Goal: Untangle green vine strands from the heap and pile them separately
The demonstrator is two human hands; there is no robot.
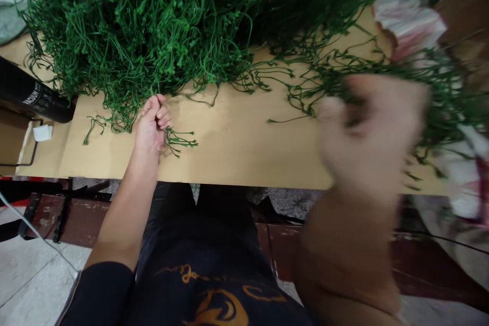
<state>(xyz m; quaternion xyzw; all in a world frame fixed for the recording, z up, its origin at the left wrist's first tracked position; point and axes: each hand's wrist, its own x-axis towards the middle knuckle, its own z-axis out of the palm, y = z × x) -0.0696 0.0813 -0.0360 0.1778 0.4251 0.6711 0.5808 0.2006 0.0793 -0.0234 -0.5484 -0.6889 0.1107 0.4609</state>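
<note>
My left hand [154, 121] is closed around a small bunch of green plastic stems [179, 140], whose branched tips stick out below the fingers over the table. It is at the front edge of a big heap of the same green stems [153, 25]. My right hand [370, 132] is raised on the right and smeared by motion. Its fingers look curled, but I cannot see whether anything is in them. Behind and beside it lies a looser spread of green stems [439, 91], partly hidden by the hand.
A black vacuum bottle [36, 91] lies at the left on the tan tabletop [237, 137]. White and red plastic wrapping [410, 23] sits at the back right, near a brown cardboard box [468, 10]. Below the table's front edge runs a dark red bench or beam [72, 219].
</note>
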